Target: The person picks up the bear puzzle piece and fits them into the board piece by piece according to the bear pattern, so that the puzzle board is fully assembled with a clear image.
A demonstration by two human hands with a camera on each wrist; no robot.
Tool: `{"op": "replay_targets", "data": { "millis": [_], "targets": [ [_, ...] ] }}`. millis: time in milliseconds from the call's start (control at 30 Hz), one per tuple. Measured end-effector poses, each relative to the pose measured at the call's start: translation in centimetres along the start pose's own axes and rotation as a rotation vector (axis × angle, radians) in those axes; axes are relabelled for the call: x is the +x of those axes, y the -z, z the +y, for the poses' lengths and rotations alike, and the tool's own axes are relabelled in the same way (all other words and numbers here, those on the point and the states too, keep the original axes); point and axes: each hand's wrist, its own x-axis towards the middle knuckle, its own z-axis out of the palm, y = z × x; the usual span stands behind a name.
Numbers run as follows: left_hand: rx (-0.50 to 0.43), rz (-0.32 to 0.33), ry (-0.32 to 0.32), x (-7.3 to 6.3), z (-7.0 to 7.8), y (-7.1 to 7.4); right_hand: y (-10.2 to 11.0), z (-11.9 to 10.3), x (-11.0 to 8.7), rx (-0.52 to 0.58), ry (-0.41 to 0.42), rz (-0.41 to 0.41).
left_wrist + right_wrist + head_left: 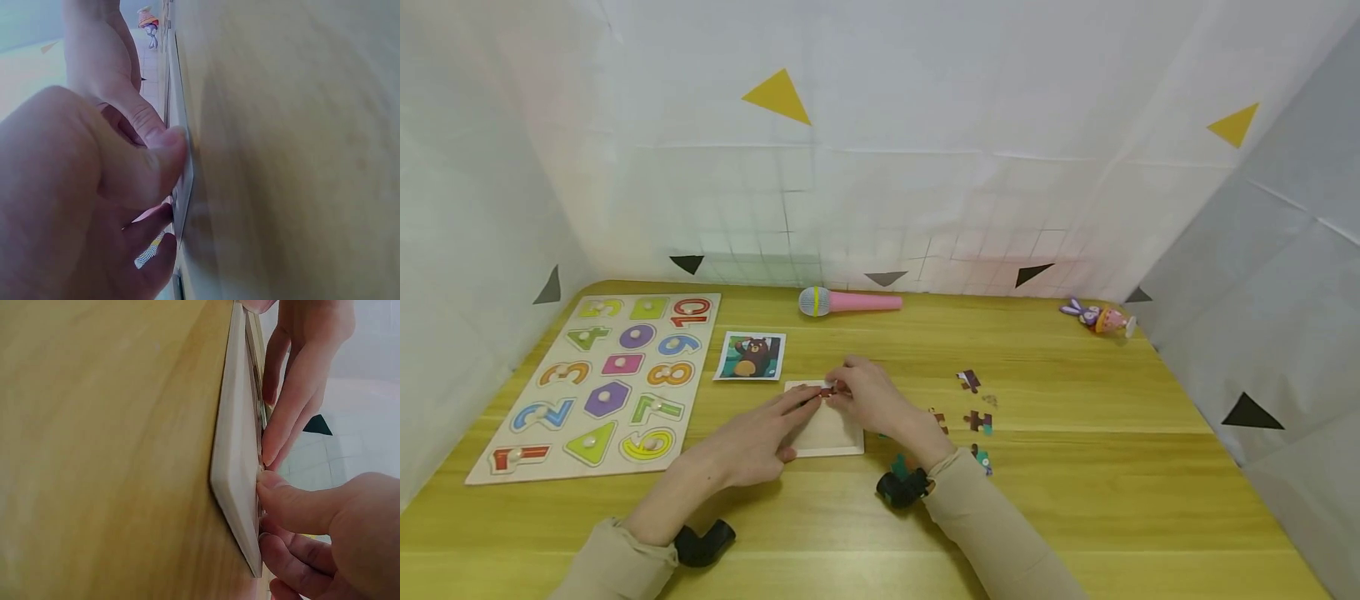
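Observation:
A small square wooden tray (827, 435) lies flat on the table in front of me. At its far edge, my right hand (877, 404) pinches a small brown jigsaw piece (827, 392) between thumb and fingers. My left hand (748, 442) reaches over the tray's left side, its fingers stretched out to the same piece. The left thumb (169, 153) touches the tray's edge in the left wrist view. Seen from the right wrist, both hands' fingertips meet low over the tray (231, 444). The left part of the tray is hidden under the left hand.
Several loose jigsaw pieces (978, 421) lie right of the tray, some partly behind the right wrist. A bear picture card (751, 357) and a number peg board (568, 342) are on the left. Farther back lie a pink toy microphone (861, 302) and a rabbit toy (1101, 318).

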Motion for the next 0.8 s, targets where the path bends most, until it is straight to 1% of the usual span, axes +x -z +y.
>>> {"op": "replay_targets", "data": {
  "millis": [267,533,700,800],
  "targets": [
    [-0.016,0.004,-0.004,-0.03,-0.06,-0.05,0.07,-0.05,-0.13,0.014,-0.007,-0.006],
    [-0.016,0.009,-0.003,-0.01,-0.12,-0.11,0.14,-0.01,-0.21,0.005,0.017,0.0],
    [-0.004,0.002,0.005,0.01,-0.17,-0.14,0.26,0.12,-0.25,0.005,0.029,-0.019],
    [0.003,0.002,0.007,0.07,-0.24,-0.22,0.48,0.19,-0.33,0.042,0.027,-0.045]
  ]
}}
